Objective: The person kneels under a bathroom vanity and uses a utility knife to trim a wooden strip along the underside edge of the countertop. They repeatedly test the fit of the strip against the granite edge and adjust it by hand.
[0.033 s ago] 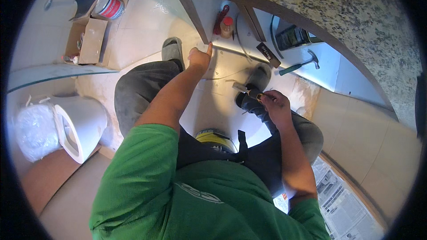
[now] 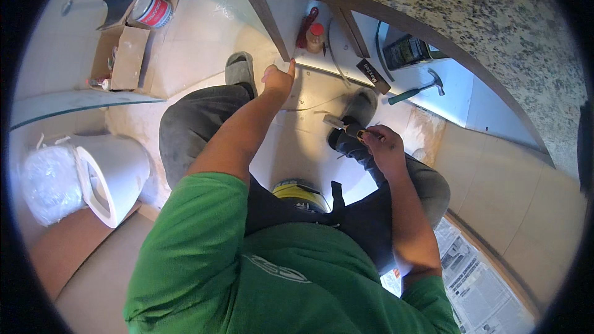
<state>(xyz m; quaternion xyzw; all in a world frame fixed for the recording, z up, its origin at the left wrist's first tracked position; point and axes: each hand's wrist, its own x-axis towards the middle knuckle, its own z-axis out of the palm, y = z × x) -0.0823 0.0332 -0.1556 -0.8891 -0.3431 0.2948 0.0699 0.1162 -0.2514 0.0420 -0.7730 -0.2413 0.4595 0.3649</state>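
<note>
Showing no visible change from an instant ago, suggesting a pause, with the left hand (image 2: 278, 81) just beside the cabinet (image 2: 266, 18), index pointing to 12 o'clock, thumb apart, and the right hand (image 2: 387, 148) clamping its fingers on the tool (image 2: 352, 130), aimed toward 10 o'clock.

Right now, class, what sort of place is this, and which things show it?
Probably a bathroom being renovated: a white toilet stands at left, a hammer lies below a speckled counter, near newspaper sheets.
</note>
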